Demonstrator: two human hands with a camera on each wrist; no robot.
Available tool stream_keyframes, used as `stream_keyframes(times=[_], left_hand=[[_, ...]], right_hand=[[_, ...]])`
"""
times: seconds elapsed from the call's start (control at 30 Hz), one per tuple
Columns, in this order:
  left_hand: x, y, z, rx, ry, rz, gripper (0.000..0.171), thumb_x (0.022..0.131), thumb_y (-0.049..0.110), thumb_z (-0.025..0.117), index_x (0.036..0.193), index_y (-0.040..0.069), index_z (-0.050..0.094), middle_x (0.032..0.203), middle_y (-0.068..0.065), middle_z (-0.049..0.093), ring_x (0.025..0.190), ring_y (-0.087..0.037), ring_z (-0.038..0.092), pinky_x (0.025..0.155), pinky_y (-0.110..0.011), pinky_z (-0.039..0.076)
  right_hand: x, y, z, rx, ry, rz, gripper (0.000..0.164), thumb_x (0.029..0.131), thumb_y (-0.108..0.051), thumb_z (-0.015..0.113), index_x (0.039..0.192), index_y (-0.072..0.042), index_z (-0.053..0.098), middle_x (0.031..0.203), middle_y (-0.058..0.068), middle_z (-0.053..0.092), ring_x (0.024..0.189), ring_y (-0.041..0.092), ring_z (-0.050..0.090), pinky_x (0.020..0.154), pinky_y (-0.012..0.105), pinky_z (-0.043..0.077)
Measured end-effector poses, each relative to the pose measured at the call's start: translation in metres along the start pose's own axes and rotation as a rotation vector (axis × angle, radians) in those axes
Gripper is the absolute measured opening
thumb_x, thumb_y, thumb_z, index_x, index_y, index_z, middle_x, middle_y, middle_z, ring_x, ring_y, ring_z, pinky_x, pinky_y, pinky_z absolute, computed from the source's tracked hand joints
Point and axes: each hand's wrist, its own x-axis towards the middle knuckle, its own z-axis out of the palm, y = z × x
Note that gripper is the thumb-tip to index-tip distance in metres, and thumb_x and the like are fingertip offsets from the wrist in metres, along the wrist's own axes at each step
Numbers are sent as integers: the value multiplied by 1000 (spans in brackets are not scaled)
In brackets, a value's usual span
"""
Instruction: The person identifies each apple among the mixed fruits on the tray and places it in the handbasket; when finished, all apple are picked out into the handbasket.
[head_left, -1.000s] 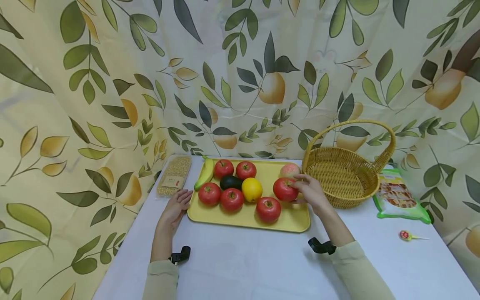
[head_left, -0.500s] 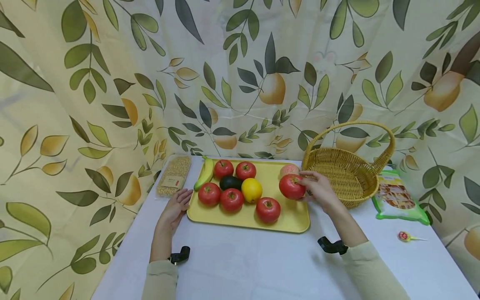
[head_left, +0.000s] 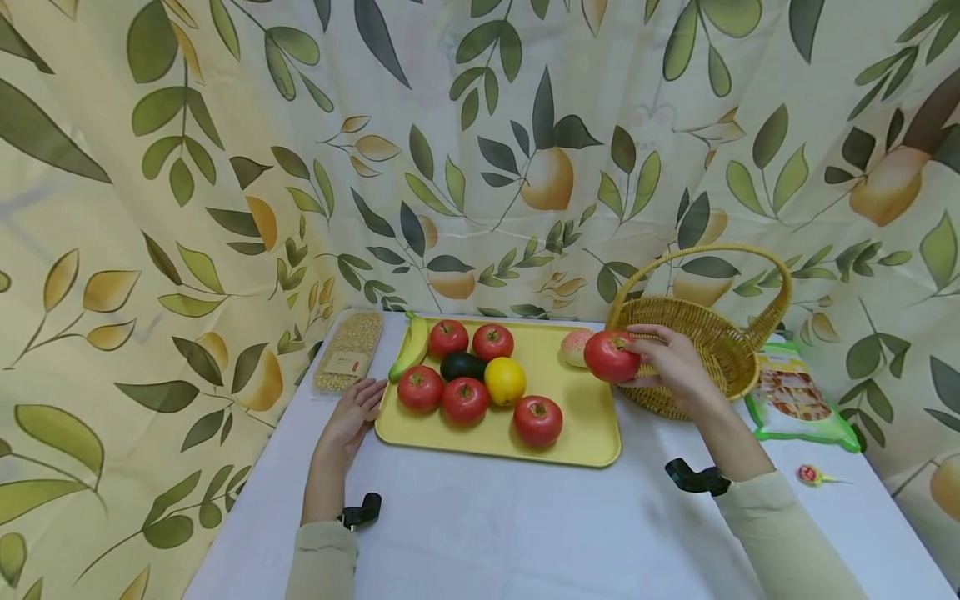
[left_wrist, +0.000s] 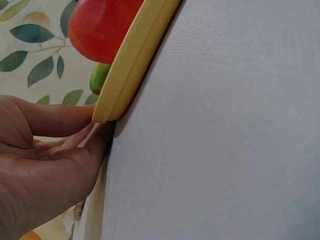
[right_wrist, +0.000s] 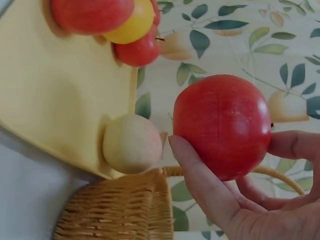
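The head view looks forward and down from above, well back, over the whole tray [head_left: 581, 437] and the basket [head_left: 735, 346]. The left wrist view sits low and close, tilted, facing past the left hand [left_wrist: 55, 160] to the tray's edge; the right wrist view, also near and tilted, looks across the right hand [right_wrist: 250, 205] at an apple [right_wrist: 222, 127], tray and basket, all shared with the head view.

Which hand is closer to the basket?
Right. The right hand, holding a red fruit, is close by the basket; the left hand is across the tray, at its left edge.
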Motion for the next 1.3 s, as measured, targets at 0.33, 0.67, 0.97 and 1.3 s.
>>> stream_keyframes(times=[0.33, 0.67, 0.97, 1.3], left_hand=[[0, -2, -1, 1, 6, 4, 74, 97, -21, 36, 164, 1, 17, 167, -20, 32, 155, -31, 31, 125, -44, 28], [0, -4, -2, 21, -5, 4, 72, 96, -22, 38, 163, 2, 24, 166, -20, 33, 155, -31, 30, 125, -44, 28], [1, -1, -2, 37, -11, 14, 71, 95, -21, 37, 162, 0, 25, 166, -20, 34, 154, -32, 32, 125, -43, 30], [-3, -2, -3, 3, -34, 31, 70, 97, -21, 37, 163, -1, 22, 167, -22, 30, 156, -33, 29, 126, -43, 27]], right_hand=[[-3, -13, -18, -35, 9, -26, 61, 107, -23, 54, 159, 1, 33, 162, 29, 26, 132, 49, 46, 87, 53, 60], [2, -18, -42, -35, 27, -4, 60, 108, -25, 53, 159, 0, 33, 158, 22, 28, 128, 41, 48, 87, 50, 61], [7, -26, -57, -35, 23, 3, 56, 108, -30, 54, 154, -3, 39, 152, 12, 32, 129, 34, 43, 91, 49, 60], [23, -28, -68, 52, 7, 72, 57, 108, -27, 54, 156, -3, 36, 148, 7, 35, 122, 26, 52, 92, 51, 59]])
